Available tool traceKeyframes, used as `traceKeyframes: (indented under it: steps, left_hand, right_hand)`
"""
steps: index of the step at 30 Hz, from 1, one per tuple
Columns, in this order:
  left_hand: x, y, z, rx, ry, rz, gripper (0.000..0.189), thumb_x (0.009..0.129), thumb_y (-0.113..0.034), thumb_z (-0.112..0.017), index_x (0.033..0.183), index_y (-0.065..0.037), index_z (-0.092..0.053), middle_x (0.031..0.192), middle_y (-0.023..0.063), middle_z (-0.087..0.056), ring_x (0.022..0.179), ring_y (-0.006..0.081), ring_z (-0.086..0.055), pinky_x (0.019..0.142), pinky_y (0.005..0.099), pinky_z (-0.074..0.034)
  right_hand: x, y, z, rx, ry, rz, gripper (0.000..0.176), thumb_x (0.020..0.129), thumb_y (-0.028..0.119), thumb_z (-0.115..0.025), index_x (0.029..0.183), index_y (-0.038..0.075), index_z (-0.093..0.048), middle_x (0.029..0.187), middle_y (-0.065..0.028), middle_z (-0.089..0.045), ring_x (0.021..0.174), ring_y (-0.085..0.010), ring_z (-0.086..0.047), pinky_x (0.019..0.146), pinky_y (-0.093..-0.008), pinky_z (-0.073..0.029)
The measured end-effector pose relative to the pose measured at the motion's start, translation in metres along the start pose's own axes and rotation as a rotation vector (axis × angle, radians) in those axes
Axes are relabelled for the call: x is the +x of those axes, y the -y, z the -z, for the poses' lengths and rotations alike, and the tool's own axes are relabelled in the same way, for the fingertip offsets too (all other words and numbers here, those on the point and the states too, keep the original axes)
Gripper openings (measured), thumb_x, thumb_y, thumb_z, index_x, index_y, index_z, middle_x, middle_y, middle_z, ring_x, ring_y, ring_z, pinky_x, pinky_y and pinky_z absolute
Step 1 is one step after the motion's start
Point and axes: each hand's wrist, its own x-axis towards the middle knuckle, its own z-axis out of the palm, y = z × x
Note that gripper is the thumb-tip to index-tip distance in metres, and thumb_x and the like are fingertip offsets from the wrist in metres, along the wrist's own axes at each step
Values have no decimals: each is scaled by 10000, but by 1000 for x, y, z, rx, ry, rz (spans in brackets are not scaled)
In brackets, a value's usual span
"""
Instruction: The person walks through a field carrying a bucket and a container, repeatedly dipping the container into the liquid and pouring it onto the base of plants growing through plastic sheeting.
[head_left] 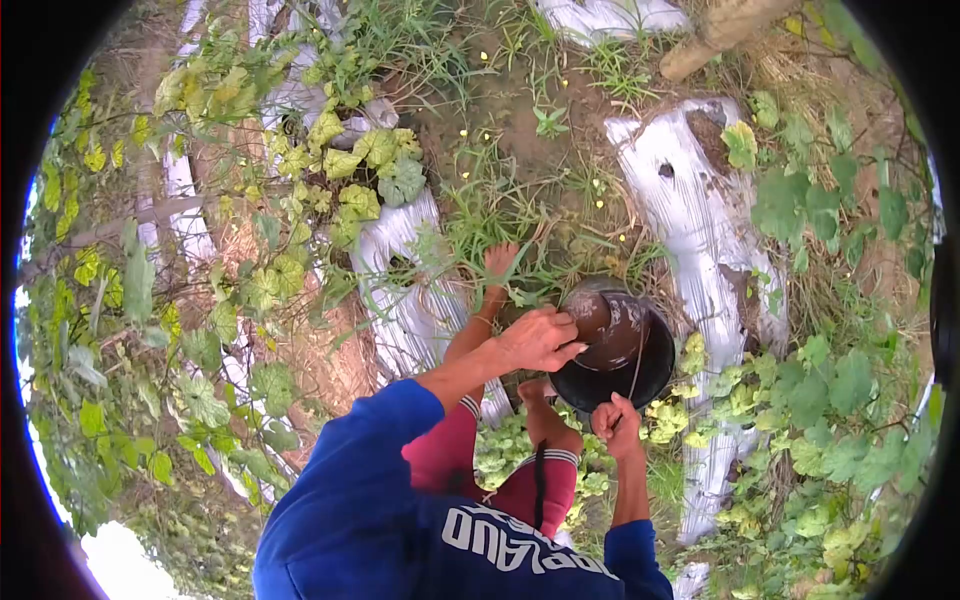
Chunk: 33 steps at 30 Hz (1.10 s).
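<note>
A black bucket [655, 370] stands or hangs in front of my legs, with something brown and whitish-patched [610, 335] inside it. My left hand [540, 340] is over the bucket's left rim, its thumb and fingers pinched together; what they hold, if anything, I cannot make out. At the near rim, my right hand [617, 424] is closed around the bucket's thin handle [637, 372], which slants across the opening. Both my forearms come out of blue sleeves.
My bare feet [500, 260] are among grass and weeds left of the bucket. Strips of silvery plastic sheeting [690, 230] with holes run along both sides. Leafy vines [380, 150] hang at left and right. A wooden post [725, 35] juts in at the top right.
</note>
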Motion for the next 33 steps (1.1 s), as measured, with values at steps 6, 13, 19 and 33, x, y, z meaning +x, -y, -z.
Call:
traceKeyframes:
  steps: [6,13,19,33]
  left_hand:
    - [12,52,97,8,-26,3,266,804,-266,-681,681,-48,-590,702,97,-541,682,299,-574,674,390,-489]
    - [22,129,231,55,-121,72,252,789,-221,-704,671,-50,-561,702,100,-544,672,315,-572,612,422,-478]
    - [28,169,331,191,-187,239,234,770,-178,-715,672,-37,-557,705,115,-552,647,326,-555,588,435,-467]
    - [90,156,434,214,-443,346,204,774,-119,-733,720,1,-577,671,142,-558,619,358,-562,545,423,-441]
  right_hand:
    - [40,63,-69,29,-222,35,406,849,391,-506,560,116,-428,456,-4,-330,404,-118,-307,400,-276,-228]
    - [80,148,-159,97,-287,-116,346,823,366,-555,599,197,-354,488,56,-290,402,-81,-253,396,-269,-214]
    - [102,215,-224,52,-261,-103,353,829,315,-568,597,193,-331,499,64,-284,414,-69,-253,411,-246,-218]
    - [209,364,-354,175,52,89,386,845,288,-530,551,205,-295,458,65,-249,381,-77,-241,390,-261,-226]
